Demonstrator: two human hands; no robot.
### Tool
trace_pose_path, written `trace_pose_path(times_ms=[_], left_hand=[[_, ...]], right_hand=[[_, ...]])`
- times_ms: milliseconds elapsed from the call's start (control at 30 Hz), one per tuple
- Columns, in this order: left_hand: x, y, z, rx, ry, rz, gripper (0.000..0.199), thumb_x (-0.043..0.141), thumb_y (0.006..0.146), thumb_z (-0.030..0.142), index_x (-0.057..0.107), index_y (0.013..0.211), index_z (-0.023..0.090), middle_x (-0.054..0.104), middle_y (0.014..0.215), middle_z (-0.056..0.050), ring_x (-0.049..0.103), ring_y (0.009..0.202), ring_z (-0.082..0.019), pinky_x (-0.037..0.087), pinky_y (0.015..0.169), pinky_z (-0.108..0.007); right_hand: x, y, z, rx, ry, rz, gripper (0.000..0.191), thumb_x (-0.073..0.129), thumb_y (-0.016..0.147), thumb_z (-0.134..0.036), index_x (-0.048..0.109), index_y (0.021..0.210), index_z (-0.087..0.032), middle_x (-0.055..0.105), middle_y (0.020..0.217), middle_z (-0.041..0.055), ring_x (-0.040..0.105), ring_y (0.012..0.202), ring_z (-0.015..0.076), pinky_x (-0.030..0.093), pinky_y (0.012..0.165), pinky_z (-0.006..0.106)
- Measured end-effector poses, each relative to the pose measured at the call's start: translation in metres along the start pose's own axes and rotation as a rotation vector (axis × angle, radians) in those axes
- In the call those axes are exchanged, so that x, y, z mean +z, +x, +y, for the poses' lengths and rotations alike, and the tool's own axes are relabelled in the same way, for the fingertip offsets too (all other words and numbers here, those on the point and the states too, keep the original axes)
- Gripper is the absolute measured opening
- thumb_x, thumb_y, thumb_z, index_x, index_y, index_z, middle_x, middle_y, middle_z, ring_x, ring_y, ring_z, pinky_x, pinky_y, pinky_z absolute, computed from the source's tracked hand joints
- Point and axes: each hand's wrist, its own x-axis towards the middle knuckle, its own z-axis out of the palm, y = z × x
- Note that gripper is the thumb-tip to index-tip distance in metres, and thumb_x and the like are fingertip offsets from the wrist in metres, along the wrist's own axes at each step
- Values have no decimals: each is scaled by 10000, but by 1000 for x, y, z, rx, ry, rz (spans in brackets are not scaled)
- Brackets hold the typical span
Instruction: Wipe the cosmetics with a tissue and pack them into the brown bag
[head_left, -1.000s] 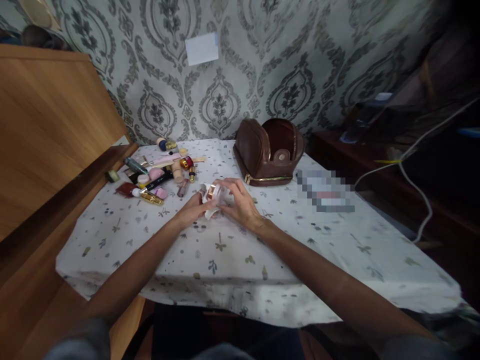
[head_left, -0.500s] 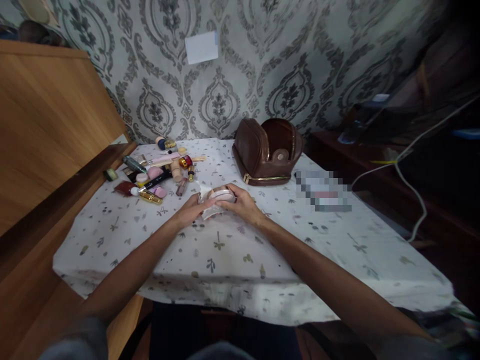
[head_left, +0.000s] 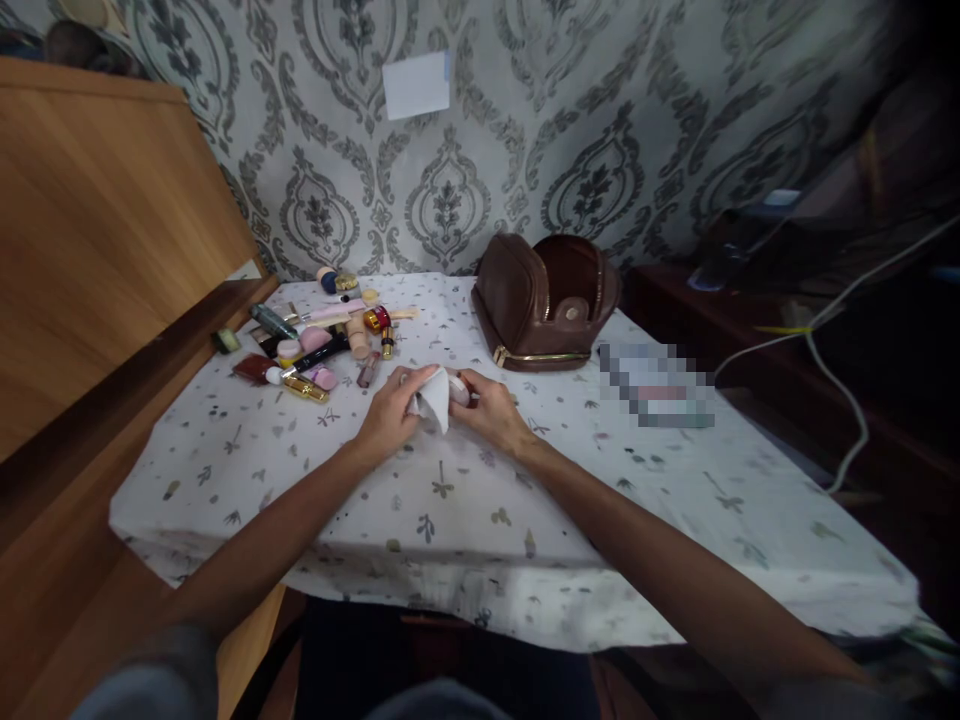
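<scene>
Near the middle of the table, my left hand (head_left: 390, 412) grips a white wipe (head_left: 433, 398), which hangs in a fold from its fingers. Just beside it, my right hand (head_left: 491, 408) holds a round pale compact (head_left: 458, 391) by its right side. The wipe lies against the compact's left side and hides part of it. Behind my right hand stands a brown cosmetic bag (head_left: 525, 305) with its top unzipped. A pile of make-up items, with a black tube (head_left: 319, 355) and a gold tube (head_left: 305, 389), lies to the left of my hands.
A patterned white cloth covers the table (head_left: 465, 520). At the right lies a flat, pixelated object (head_left: 656, 385). A wooden panel (head_left: 112, 200) borders the left side, and a white cable (head_left: 847, 400) hangs beyond the right edge.
My left hand has lifted the wipe up over the compact's left side, and its fingers now close around the wipe. The compact, earlier lying flat in both hands, is now tilted. The view has shifted slightly.
</scene>
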Motion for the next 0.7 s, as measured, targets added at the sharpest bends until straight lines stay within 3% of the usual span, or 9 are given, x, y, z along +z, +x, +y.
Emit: trace_pose_path(times_ms=[167, 300, 467, 600, 700], left_hand=[[-3, -2, 5, 79, 81, -77, 704, 545, 722, 42, 526, 1395, 248, 496, 1240, -93, 527, 1175, -263, 446, 1003, -371], [-5, 0, 1, 7, -11, -95, 707, 625, 773, 139, 449, 1451, 224, 489, 1284, -106, 531, 1166, -269, 467, 969, -365], [-2, 3, -3, -141, -76, -85, 705, 678, 833, 412, 434, 1453, 182, 583, 1159, -108, 591, 946, -242, 512, 836, -363], [2, 3, -6, -143, -130, -69, 805, 724, 789, 473, 405, 1466, 178, 557, 1304, -143, 547, 1184, -314, 444, 1017, -440], [6, 2, -10, -162, -179, -60, 922, 771, 739, 482, 345, 1498, 180, 489, 1414, -164, 466, 1313, -350, 382, 1096, -476]], right_hand=[[-2, -2, -7, -35, -73, 21, 251, 627, 718, -262, 660, 951, -173, 663, 790, -3, 549, 667, 139, 458, 687, 267], [0, 0, -2, 3, 3, 10, 309, 652, 703, -255, 647, 1005, -190, 667, 840, -3, 568, 701, 147, 468, 679, 265], [2, 6, 12, 95, 296, 16, 232, 715, 662, -279, 601, 849, -201, 610, 744, -27, 553, 674, 142, 466, 612, 255], [3, 8, 12, 202, 589, -8, 311, 804, 623, -322, 578, 803, -207, 613, 692, -36, 556, 602, 129, 482, 588, 264], [3, 7, 4, 219, 759, -44, 350, 826, 636, -349, 639, 895, -207, 676, 815, -1, 619, 728, 157, 526, 668, 288]])
